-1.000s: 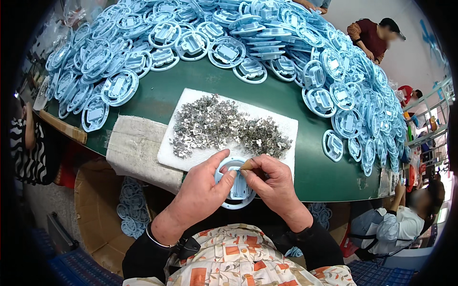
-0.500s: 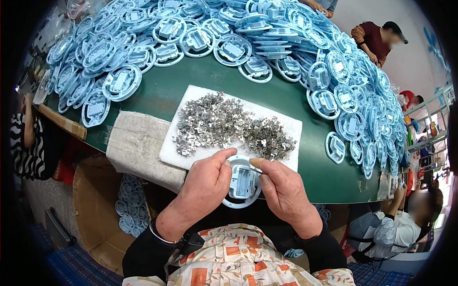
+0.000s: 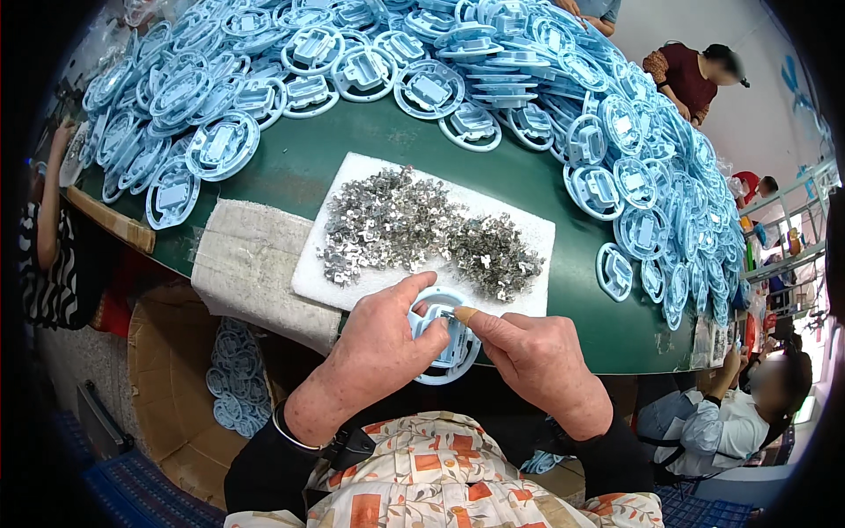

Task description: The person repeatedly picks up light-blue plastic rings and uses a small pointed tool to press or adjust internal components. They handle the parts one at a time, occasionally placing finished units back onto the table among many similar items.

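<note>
My left hand (image 3: 374,339) grips a light-blue round plastic frame (image 3: 444,378) with a box-shaped recess in its middle. Its thumb lies over the recess. At the recess's upper end, my right hand (image 3: 537,352) is closed in a pinch, with a tan cover on one fingertip. Between those fingertips shows a small metal clip (image 3: 447,314), partly hidden. Just beyond the hands, a heap of small shiny metal clips (image 3: 387,220) lies on a white foam board (image 3: 310,275).
Many blue frames (image 3: 429,88) are piled along the far side of the green table (image 3: 299,163). A cloth-covered block (image 3: 251,255) sits left of the foam board. Below left, a cardboard box (image 3: 163,370) holds more frames. Other people sit or stand around the table.
My right fingertips have moved left and down onto the frame's recess. My left thumb has come down over the recess from the rim.
</note>
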The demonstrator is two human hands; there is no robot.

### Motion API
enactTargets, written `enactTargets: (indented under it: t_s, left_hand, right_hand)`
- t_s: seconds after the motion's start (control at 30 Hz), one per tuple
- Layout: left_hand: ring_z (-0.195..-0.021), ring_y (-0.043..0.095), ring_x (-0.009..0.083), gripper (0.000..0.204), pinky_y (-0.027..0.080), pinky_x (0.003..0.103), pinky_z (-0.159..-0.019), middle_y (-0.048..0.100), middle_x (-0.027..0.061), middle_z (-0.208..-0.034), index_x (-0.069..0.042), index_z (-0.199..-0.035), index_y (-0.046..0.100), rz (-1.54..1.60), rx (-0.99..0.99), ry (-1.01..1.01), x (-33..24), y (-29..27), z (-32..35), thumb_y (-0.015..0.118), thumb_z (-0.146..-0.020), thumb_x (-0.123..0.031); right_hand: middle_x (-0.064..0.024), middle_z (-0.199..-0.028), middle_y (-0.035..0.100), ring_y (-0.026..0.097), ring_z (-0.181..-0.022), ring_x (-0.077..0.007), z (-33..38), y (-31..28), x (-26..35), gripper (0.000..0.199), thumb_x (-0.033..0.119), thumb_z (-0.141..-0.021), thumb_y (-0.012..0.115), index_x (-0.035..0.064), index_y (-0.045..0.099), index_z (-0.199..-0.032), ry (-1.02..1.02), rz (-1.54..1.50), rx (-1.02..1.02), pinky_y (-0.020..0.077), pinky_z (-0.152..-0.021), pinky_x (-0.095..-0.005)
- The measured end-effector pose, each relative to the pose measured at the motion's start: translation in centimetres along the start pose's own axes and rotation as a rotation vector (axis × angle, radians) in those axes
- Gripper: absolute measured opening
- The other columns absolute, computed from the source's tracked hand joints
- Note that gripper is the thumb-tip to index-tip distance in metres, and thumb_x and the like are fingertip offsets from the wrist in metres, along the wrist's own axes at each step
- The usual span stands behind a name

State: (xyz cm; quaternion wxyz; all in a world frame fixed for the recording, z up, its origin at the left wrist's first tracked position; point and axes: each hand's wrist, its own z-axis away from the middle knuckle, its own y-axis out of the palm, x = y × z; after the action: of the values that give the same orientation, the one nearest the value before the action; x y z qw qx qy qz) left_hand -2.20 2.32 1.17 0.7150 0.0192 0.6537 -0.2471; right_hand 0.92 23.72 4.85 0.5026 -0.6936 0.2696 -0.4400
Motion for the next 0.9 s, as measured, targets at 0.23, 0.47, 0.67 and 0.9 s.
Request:
enactTargets:
  t_s: [0.23,0.47,0.67,0.9]
  left_hand:
    - [-0.088,0.072,0.0302,0.058,0.057,0.037,-0.079,0.069,0.0254,-0.100,0.012,-0.132,0.056,0.016,0.027,0.007,0.6,-0.1,-0.2,0.069,-0.084,-0.018]
    - [-0.085,0.070,0.0186,0.054,0.056,0.032,-0.073,0.068,0.0147,-0.096,0.007,-0.132,0.058,0.007,0.059,0.006,0.8,-0.3,-0.5,0.073,-0.084,-0.014]
    - [-0.087,0.073,0.0358,0.056,0.057,0.041,-0.077,0.071,0.0285,-0.097,0.010,-0.128,0.057,-0.002,0.053,0.052,0.7,-0.5,-0.5,0.071,-0.084,-0.021]
    - [-0.089,0.073,0.0349,0.057,0.057,0.040,-0.078,0.070,0.0289,-0.099,0.009,-0.131,0.057,0.007,0.041,0.036,0.8,-0.3,-0.4,0.071,-0.085,-0.021]
  right_hand:
    - [-0.0024,-0.064,0.058,0.064,-0.055,-0.0230,-0.6,-0.6,0.0,0.043,0.010,-0.081,0.073,0.0190,0.067,-0.123,-0.022,0.115,0.077,0.0482,-0.046,-0.0374]
    - [-0.0047,-0.065,0.061,0.066,-0.057,-0.0265,-2.0,-2.1,1.4,0.036,0.007,-0.080,0.069,0.0104,0.065,-0.116,-0.030,0.201,0.231,0.0497,-0.047,-0.0401]
    - [-0.0099,-0.069,0.066,0.071,-0.063,-0.0290,-6.0,-4.0,3.7,0.025,0.008,-0.080,0.067,0.0053,0.065,-0.104,-0.110,0.318,0.551,0.0546,-0.053,-0.0409]
    - [-0.0083,-0.069,0.067,0.071,-0.064,-0.0282,-5.6,-3.7,3.0,0.026,0.008,-0.083,0.065,0.0099,0.066,-0.109,-0.174,0.384,0.492,0.0540,-0.053,-0.0395]
